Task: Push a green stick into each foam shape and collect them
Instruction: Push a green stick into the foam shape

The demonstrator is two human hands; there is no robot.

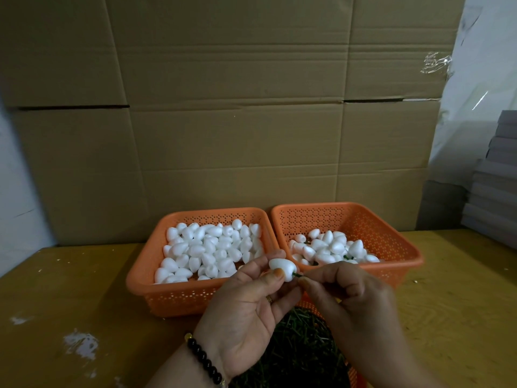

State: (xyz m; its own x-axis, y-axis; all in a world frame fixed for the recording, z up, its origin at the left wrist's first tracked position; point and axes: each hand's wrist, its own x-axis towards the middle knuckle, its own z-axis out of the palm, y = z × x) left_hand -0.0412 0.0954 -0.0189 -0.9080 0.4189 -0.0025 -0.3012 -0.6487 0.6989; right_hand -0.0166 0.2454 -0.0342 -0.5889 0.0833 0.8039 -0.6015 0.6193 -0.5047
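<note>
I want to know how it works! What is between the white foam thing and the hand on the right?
In the head view, a short bit of green stick bridges the foam shape, held by the left hand, and the right hand, which pinches the stick.

A tall cardboard sheet (pixel 237 113), creased and seamed, stands as the back wall. The wooden worktop (pixel 84 289) is yellowish, with white scuffs on its near left part. Far right, clear plastic film (pixel 481 79) hangs over a pale surface, and grey boards (pixel 495 191) sit stacked below it. The light is dim.
</note>
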